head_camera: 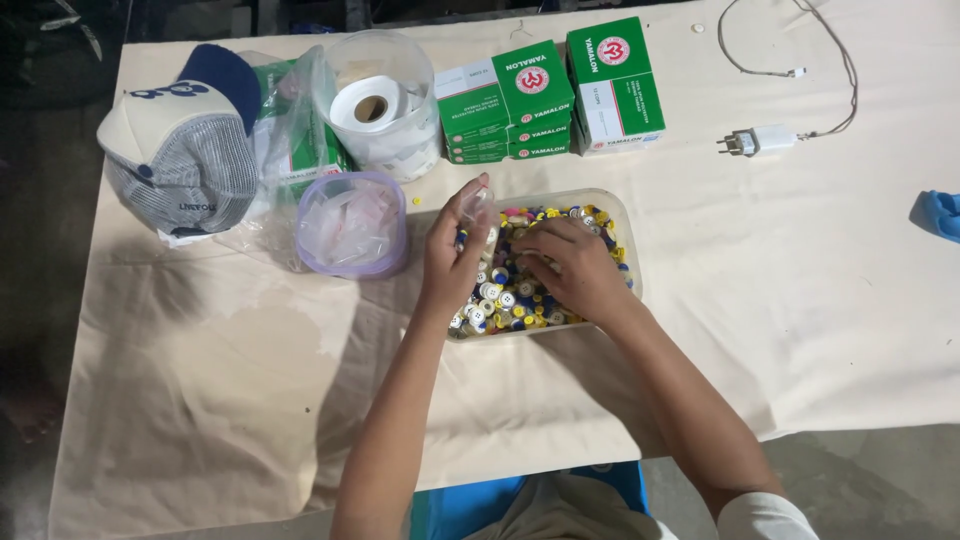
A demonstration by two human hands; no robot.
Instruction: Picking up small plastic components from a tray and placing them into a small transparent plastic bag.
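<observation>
While both forearms reach up from the near edge of the cloth-covered table [760, 330], the right hand [570, 268] lies palm-down in the clear shallow tray [628, 240], fingers curled loosely among the buttons [510, 300] as if picking at them, though whether a button is actually pinched I cannot tell; the left hand [452, 255] is closed around a small clear plastic bag [477, 205], held upright at the tray's left end with its mouth near the fingertips; the tray itself is heaped with white, blue, yellow and a few pink buttons, so by my judgement the bagging is at an early or middle stage, with most of the stock unsorted; how many buttons the bag holds is too small to make out; just left of the tray stands a purple-rimmed tub [352, 225] stuffed with what look like more clear bags, whether filled or empty I cannot say; beyond it a round clear container [385, 100] holds a roll of white tape; a cap [185, 140] rests on loose plastic wrapping at the far left; behind the tray sit stacked green-and-white boxes [550, 95]; farther right a white charger [765, 140] lies with its cable.
</observation>
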